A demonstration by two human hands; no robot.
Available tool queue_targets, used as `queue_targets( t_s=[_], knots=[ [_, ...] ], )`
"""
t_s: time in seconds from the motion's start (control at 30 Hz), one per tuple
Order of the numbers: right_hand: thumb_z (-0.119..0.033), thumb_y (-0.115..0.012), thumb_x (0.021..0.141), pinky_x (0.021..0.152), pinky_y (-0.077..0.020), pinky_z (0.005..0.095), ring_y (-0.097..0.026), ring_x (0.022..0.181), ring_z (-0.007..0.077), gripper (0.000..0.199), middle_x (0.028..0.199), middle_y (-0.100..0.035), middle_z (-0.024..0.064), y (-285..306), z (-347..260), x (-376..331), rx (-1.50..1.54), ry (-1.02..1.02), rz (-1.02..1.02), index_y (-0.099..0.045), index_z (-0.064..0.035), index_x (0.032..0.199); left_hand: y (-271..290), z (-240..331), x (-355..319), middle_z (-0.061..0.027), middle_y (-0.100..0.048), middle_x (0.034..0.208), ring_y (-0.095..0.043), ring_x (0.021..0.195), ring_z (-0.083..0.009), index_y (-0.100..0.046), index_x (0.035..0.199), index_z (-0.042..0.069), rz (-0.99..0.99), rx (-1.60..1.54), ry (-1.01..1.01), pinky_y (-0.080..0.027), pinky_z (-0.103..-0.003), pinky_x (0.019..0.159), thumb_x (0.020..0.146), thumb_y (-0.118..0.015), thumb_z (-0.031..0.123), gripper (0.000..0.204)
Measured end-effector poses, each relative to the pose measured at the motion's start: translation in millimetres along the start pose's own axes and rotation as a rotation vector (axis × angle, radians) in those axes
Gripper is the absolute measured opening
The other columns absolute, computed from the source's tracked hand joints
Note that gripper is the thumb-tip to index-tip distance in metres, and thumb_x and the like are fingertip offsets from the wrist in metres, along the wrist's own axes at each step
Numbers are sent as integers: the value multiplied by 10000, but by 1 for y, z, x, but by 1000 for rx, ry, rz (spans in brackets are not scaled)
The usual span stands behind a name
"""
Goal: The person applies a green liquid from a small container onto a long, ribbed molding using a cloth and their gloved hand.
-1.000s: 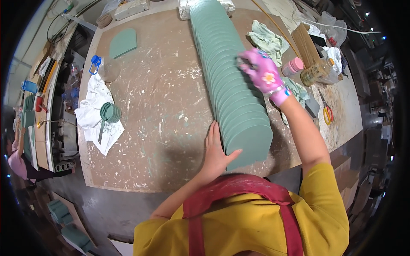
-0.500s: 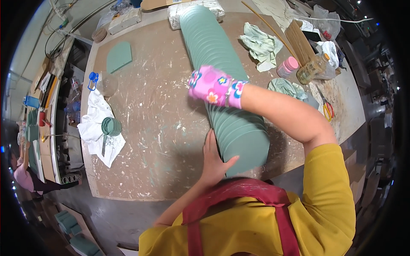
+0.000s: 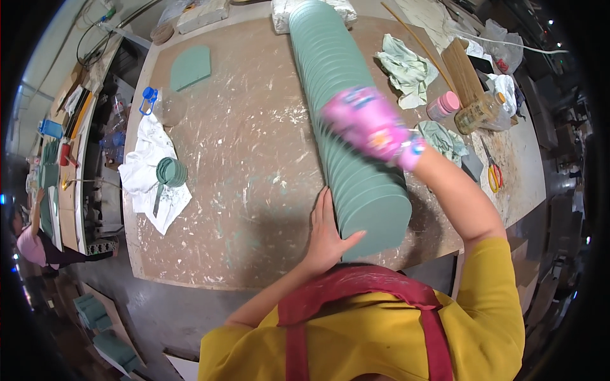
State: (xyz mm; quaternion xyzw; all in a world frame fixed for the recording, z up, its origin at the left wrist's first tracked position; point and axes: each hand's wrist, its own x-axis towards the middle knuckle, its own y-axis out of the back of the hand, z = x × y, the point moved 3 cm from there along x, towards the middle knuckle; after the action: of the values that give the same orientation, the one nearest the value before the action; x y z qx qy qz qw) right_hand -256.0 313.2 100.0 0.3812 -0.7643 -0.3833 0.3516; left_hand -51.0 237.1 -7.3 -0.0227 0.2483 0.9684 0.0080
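Note:
A long row of overlapping green panels [image 3: 375,225], each with a rounded outline, runs away from my body across the brown work table [image 3: 254,152]. My left hand [image 3: 327,238] lies against the left side of the near panels, fingers stretched and thumb spread onto the nearest face. Over the middle of the row is my right hand [image 3: 368,127], covered by a pink flowered mitt and smeared by motion; its fingers are hidden. The row's far end rests by a white wrapped block [image 3: 279,16].
At left, a green coiled strip [image 3: 171,171] sits on a white cloth [image 3: 149,159], near a blue-capped bottle [image 3: 166,108] and a loose green panel [image 3: 190,66]. To the right are rags [image 3: 406,70], a pink-lidded jar [image 3: 443,106], a glass bottle [image 3: 476,114] and scissors [image 3: 494,174]. Another person [image 3: 33,241] stands far left.
My right hand in the mitt has swept rightward across the row. The left hand stays against the panels' side. The whole view has shifted slightly.

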Motion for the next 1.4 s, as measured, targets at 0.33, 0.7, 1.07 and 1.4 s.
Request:
queue_targets(
  t_s=[0.33,0.7,1.07,1.4],
  knots=[
    [-86,-636,747,710,-552,395,-672,782,327,181,818,-660,159,-22,36,54,-437,-22,-109,-699,-59,914,-5,-6,-2,-247,-200,1494,-264,1337,-422,-118,1470,-26,47,4,-35,-246,-468,1106,713,-785,329,1070],
    [-82,-619,840,803,-507,369,-637,922,286,238,956,-646,140,41,43,-30,-127,-394,231,-650,-38,1072,0,2,2,-250,-170,1499,-251,1342,-437,-94,1469,-41,-13,17,13,-249,-483,1110,738,-771,353,1071],
    [-46,-614,776,658,-546,337,-650,722,235,187,821,-636,77,-10,66,58,-222,-159,-44,-640,-80,958,-2,0,1,-245,-185,1498,-277,1323,-443,-108,1468,-36,2,14,-6,-272,-483,1097,717,-786,353,1084],
    [-222,-635,860,802,-500,394,-628,928,337,281,1029,-637,163,44,63,-38,-205,-401,411,-630,-59,1089,2,3,3,-245,-188,1491,-286,1311,-450,-101,1468,-31,3,13,-3,-283,-494,1088,709,-792,350,1095]
  ],
)
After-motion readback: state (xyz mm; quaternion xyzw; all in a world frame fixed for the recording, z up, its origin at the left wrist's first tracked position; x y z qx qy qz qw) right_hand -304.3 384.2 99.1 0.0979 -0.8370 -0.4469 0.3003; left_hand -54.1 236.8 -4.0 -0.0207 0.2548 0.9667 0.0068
